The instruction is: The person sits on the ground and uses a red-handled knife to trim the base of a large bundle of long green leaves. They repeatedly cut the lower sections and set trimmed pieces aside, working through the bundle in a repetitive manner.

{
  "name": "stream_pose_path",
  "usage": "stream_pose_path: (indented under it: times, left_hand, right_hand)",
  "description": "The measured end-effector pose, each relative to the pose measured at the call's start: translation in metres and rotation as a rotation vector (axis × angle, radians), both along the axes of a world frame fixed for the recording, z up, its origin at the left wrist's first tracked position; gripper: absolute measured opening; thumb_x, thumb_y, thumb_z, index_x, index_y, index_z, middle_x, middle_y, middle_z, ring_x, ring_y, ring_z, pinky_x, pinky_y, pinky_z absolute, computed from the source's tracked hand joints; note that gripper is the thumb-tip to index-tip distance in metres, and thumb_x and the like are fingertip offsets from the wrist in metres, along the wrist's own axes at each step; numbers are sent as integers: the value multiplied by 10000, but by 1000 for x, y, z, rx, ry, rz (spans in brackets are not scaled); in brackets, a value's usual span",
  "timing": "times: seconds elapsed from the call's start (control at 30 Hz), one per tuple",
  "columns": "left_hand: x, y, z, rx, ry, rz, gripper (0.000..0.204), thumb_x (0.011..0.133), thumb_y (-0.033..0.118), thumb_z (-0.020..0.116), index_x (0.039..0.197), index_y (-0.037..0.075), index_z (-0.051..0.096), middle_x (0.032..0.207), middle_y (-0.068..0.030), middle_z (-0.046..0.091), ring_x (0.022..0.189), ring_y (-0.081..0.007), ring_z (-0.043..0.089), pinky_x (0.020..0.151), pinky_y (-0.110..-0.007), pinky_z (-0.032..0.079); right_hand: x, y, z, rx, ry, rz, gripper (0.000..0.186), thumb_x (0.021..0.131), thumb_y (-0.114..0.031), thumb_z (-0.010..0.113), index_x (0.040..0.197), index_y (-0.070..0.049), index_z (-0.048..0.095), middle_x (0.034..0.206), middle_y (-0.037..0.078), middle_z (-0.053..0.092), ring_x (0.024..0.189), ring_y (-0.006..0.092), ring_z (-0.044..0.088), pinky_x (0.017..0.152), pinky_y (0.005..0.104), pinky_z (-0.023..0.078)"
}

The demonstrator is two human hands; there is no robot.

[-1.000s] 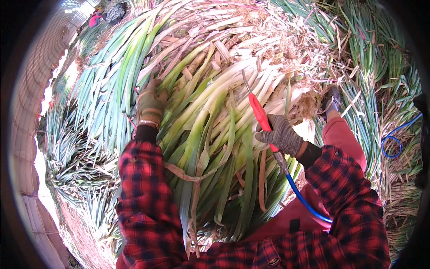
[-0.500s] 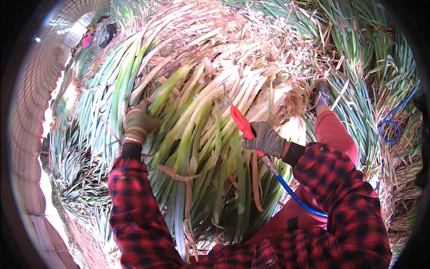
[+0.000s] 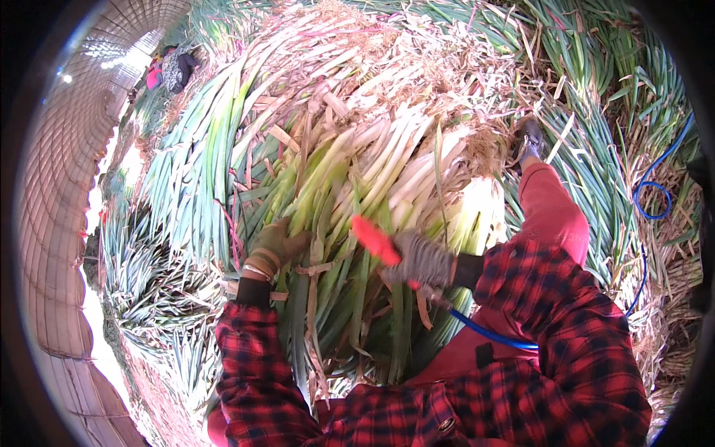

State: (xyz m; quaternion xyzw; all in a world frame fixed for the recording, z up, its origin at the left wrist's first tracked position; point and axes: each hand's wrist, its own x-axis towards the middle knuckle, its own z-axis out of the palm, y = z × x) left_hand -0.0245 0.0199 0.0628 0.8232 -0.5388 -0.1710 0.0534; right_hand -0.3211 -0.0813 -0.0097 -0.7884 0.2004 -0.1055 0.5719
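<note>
A broad pile of leeks point(image 3: 387, 179) lies in front of me, pale stems and roots toward the far right, green leaves toward me. My left hand point(image 3: 277, 246), in a dull green glove with bands at the wrist, has its fingers curled around leek leaves at the pile's left side. My right hand point(image 3: 424, 257), in a grey knit glove, is closed around a red air blow gun point(image 3: 376, 240) held above the leaves. The gun is blurred by motion, and its thin nozzle is hard to make out. A blue hose point(image 3: 491, 339) runs from its lower end past my thigh.
More leeks lie at the left point(image 3: 201, 149) and right point(image 3: 588, 179). Loops of blue hose point(image 3: 655, 201) rest at the far right. My shoe point(image 3: 530, 140) stands beside the roots. Other people point(image 3: 175, 68) are far back left, near a pale quilted wall point(image 3: 56, 246).
My left hand has moved right and nearer to me, from the left leaves onto the middle pile. My right hand and the blow gun have shifted slightly left and down.
</note>
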Motion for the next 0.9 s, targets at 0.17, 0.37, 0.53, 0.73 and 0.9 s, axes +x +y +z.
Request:
stream_pose_path:
  times: [0.17, 0.37, 0.53, 0.73, 0.9]
  left_hand:
    - [8, -9, -2, 44, 103, 13, 556, 777, 458, 658, 1042, -31, 648, 895, -235, 679, 857, -355, 662, 778, -415, 501]
    - [2, -5, 2, 44, 82, 33, 575, 752, 479, 674, 1043, -16, 659, 906, -250, 677, 888, -386, 666, 798, -433, 501]
    - [-2, -8, 3, 21, 126, 16, 585, 759, 481, 681, 1085, -5, 661, 932, -242, 685, 907, -372, 670, 816, -419, 503]
    - [5, -5, -3, 14, 216, 36, 564, 776, 457, 682, 1094, -8, 657, 932, -230, 687, 905, -364, 669, 819, -407, 502]
    - [7, -5, -3, 21, 195, 22, 557, 779, 451, 688, 1088, -11, 655, 920, -229, 686, 896, -360, 670, 810, -411, 499]
  right_hand:
    - [14, 14, 4, -77, -1, 116, 460, 628, -408, 782, 796, -8, 628, 657, 175, 604, 615, 268, 621, 622, 388, 499]
    - [38, -90, -33, -40, 78, -300, 519, 658, -429, 794, 739, 56, 632, 611, 144, 596, 562, 224, 589, 582, 382, 485]
    - [41, -135, -40, 68, 62, -440, 477, 661, -388, 807, 718, 54, 638, 604, 122, 595, 541, 207, 576, 565, 378, 475]
    - [41, -131, -36, 266, 76, -494, 412, 677, -331, 802, 702, 49, 646, 610, 107, 591, 514, 197, 552, 512, 366, 451]
    - [41, -132, -40, 245, 71, -466, 423, 690, -316, 803, 783, 72, 664, 652, 114, 615, 570, 218, 572, 576, 374, 474]
